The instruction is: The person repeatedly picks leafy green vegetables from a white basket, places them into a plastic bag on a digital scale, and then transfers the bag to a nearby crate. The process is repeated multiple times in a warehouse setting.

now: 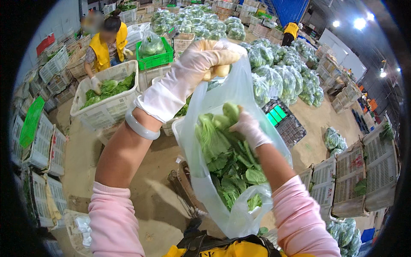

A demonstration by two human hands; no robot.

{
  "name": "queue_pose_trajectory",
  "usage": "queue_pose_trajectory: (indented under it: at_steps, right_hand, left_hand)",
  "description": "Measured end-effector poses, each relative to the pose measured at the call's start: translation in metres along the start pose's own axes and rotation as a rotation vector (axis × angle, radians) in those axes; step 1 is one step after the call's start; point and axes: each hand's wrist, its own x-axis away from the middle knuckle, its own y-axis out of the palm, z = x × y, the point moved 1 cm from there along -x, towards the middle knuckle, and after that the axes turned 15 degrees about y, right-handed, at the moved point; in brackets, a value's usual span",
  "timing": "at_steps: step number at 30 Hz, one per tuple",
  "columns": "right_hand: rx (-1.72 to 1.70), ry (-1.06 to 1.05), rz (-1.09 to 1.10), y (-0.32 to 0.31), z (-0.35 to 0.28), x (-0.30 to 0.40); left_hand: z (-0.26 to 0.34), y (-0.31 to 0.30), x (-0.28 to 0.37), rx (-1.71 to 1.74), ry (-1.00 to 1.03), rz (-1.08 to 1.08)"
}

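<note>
A translucent plastic bag (236, 84) hangs before me, its mouth spread wide. My left hand (208, 61), in a thin whitish glove, pinches the far upper rim of the bag and holds it up. Inside lie leafy green vegetables (229, 183), with pale stem ends uppermost and darker leaves lower down. My right hand (249, 127), gloved too, reaches into the bag with its fingers around a bunch of greens (230, 111) near the stem ends. Part of the near rim folds over in a loop close to my body.
An electronic scale's keypad and green display (282, 120) stand just right of the bag. At left, a co-worker in a yellow vest (102, 53) handles greens in a white crate (107, 110). Bagged vegetables (285, 80) cover floor ahead; stacked crates (348, 180) flank the right.
</note>
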Motion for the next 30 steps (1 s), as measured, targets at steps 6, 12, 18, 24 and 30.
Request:
queue_pose_trajectory:
  at_steps: [6,12,18,24,30]
  right_hand:
    - [-0.126,0.039,-0.157,-0.001,0.016,-0.024]
    - [-0.170,0.019,-0.144,0.019,0.031,-0.024]
    - [-0.122,-0.213,0.250,0.010,0.039,0.017]
    - [-0.277,-0.557,-0.162,-0.023,0.066,0.200]
    - [0.159,-0.057,-0.591,-0.020,0.173,0.311]
  left_hand:
    - [0.021,0.037,0.016,-0.235,-0.106,-0.121]
    - [0.044,0.044,0.047,-0.256,-0.289,-0.214]
    - [0.038,0.027,0.077,-0.449,-0.311,-0.211]
    - [0.031,0.019,0.126,-0.631,-0.332,-0.015]
    - [-0.003,-0.032,0.167,-0.932,-0.274,0.159]
